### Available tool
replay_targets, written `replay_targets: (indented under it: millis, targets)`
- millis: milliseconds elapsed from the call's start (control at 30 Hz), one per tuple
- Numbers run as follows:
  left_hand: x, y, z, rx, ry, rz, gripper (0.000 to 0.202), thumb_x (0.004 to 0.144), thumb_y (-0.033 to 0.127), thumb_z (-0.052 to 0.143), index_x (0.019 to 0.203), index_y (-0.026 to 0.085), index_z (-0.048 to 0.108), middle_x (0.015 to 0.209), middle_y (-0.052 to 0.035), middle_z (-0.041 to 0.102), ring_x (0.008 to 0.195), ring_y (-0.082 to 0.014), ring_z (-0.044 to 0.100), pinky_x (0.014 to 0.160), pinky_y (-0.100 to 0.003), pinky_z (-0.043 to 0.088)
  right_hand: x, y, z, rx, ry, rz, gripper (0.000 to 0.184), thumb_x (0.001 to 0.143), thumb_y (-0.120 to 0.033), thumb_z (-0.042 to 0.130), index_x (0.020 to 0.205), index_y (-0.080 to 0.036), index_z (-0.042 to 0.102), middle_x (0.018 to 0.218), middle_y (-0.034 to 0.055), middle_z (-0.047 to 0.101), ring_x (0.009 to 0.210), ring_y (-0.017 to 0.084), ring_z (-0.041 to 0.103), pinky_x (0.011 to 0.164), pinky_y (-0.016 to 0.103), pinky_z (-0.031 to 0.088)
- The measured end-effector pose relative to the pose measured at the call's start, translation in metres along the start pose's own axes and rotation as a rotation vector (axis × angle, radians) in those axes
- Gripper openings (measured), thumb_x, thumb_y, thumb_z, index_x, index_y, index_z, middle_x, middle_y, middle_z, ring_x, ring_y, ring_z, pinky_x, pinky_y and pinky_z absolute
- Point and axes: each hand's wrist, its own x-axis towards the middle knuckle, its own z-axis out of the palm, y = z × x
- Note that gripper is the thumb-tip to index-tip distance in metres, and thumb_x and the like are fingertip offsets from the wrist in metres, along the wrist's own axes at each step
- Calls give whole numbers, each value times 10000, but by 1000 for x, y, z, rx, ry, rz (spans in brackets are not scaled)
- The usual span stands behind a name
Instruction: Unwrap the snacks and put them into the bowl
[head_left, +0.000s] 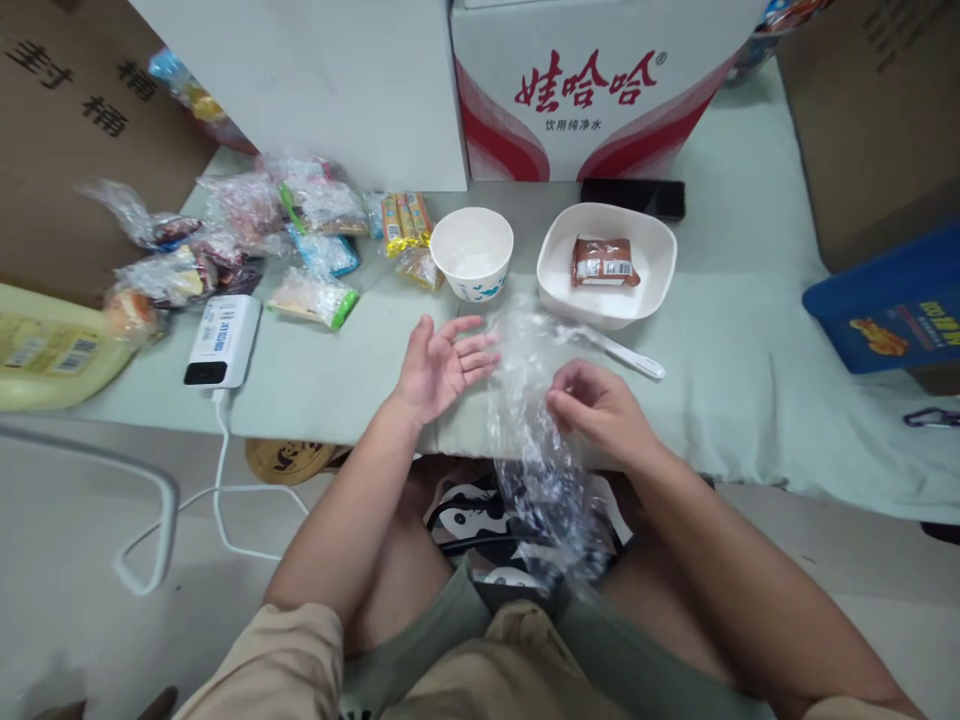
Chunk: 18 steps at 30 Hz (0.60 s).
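A crumpled clear plastic bag [536, 440] hangs from the table edge down over my lap. My right hand [600, 405] has thumb and fingers pinched on its right side. On the bag's left is my left hand [446, 370], palm up with fingers spread, the fingertips close to the plastic; whether they touch it I cannot tell. Beyond my hands stand a white paper bowl [472, 245] and a white plastic bowl [551, 275] holding a brown-wrapped snack packet [602, 262]. A white plastic utensil [634, 358] lies in front of the bowl, its far end hidden by the bag.
Packaged snacks [247, 215] are heaped at the left, near a white power bank [223, 340] with a cable. White cartons [577, 100] rise at the back, with a dark phone [634, 197] before them. A blue container [889, 300] stands right, a yellow jug [60, 345] left.
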Motion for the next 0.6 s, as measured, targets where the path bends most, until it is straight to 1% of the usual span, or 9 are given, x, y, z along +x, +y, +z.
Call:
replay_targets:
  millis: [67, 133, 167, 233, 300, 367, 467, 533, 600]
  targets:
    - [0, -9, 9, -67, -76, -99, 882, 635, 871, 598, 1130, 141, 614, 1070, -194, 722, 932, -286, 720, 756, -381, 570, 3, 3, 4, -55, 221, -5, 220, 834, -402, 637, 774, -224, 521, 642, -43, 571, 487, 96, 523, 498, 255, 406]
    - [-1, -19, 18, -40, -148, -185, 772, 635, 717, 751, 1128, 137, 622, 1053, -182, 728, 941, -278, 717, 792, -390, 566, 5, 7, 7, -190, 337, 3, 199, 821, -376, 657, 777, -222, 539, 682, -25, 610, 519, 107, 559, 523, 268, 428]
    - [-1, -24, 22, 12, -124, -194, 666, 655, 573, 814, 1131, 148, 622, 1046, -156, 733, 923, -249, 716, 795, -371, 562, 6, 9, 8, -232, 345, 2, 183, 815, -370, 668, 816, -221, 562, 726, -12, 642, 545, 116, 585, 545, 277, 449]
    - [-1, -29, 26, 141, -17, -152, 438, 717, 316, 799, 1092, 164, 633, 1032, -100, 737, 887, -186, 705, 793, -322, 551, 7, 15, 7, -213, 267, -8, 233, 824, -387, 673, 976, -227, 601, 873, 21, 704, 640, 146, 654, 613, 304, 504]
    - [0, -29, 24, 266, 47, -79, 266, 784, 216, 698, 1040, 165, 647, 1038, -72, 735, 902, -162, 694, 798, -296, 546, 7, 19, 2, -136, 138, -1, 305, 859, -406, 638, 1111, -239, 602, 1004, 48, 723, 744, 178, 707, 675, 333, 546]
    - [0, -26, 18, 394, 39, -11, 207, 839, 233, 637, 1036, 172, 653, 1003, -55, 736, 876, -160, 695, 761, -282, 547, 6, 22, -3, -118, 76, 23, 250, 897, -393, 583, 1088, -239, 631, 1015, 52, 727, 764, 190, 726, 688, 346, 564]
    - [-5, -19, 7, 570, -2, 15, 279, 887, 354, 627, 1112, 189, 627, 711, -1, 697, 611, -142, 656, 579, -253, 509, 4, 21, -8, -148, 123, 28, 193, 914, -362, 546, 984, -232, 670, 976, 48, 733, 626, 158, 687, 605, 332, 556]
    - [-11, -15, 3, 556, -27, 11, 342, 887, 427, 636, 1134, 194, 595, 543, 44, 611, 463, -129, 582, 489, -241, 461, 2, 17, -8, -105, 171, -27, 192, 905, -351, 559, 1017, -252, 681, 1038, 45, 730, 564, 130, 637, 561, 324, 543]
    - [-17, -11, 0, 428, -45, 35, 373, 853, 451, 676, 1117, 207, 575, 527, 57, 602, 431, -120, 563, 469, -233, 450, 1, 16, -8, -44, 202, -111, 164, 892, -334, 582, 984, -274, 704, 1104, 43, 715, 634, 142, 646, 583, 332, 550]
